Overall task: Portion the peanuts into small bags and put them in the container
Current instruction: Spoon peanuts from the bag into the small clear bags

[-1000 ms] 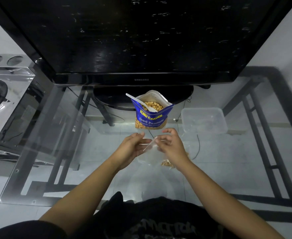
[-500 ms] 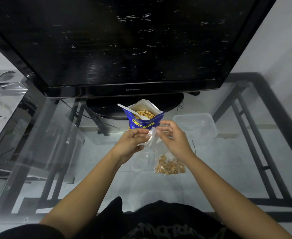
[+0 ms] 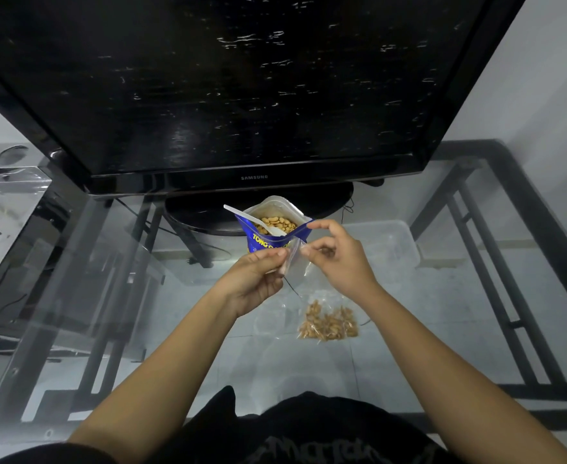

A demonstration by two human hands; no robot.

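My left hand (image 3: 257, 277) and my right hand (image 3: 337, 259) both pinch the top of a small clear plastic bag (image 3: 296, 259), held up above the glass table. Just behind it stands the open blue peanut bag (image 3: 268, 229), full of peanuts, with a white plastic spoon (image 3: 253, 220) resting in it. A small bag filled with peanuts (image 3: 328, 323) lies on the glass below my right hand. More clear bags (image 3: 272, 321) lie to its left. The clear plastic container (image 3: 394, 242) sits to the right, behind my right hand.
A large black television (image 3: 241, 88) on its stand fills the back of the glass table (image 3: 74, 346). The table's dark metal frame (image 3: 523, 262) shows through the glass. A metal appliance (image 3: 4, 195) stands at the far left.
Both hands have lifted the small clear bag up from the table toward the peanut bag. The filled small bag on the glass has come into plain view.
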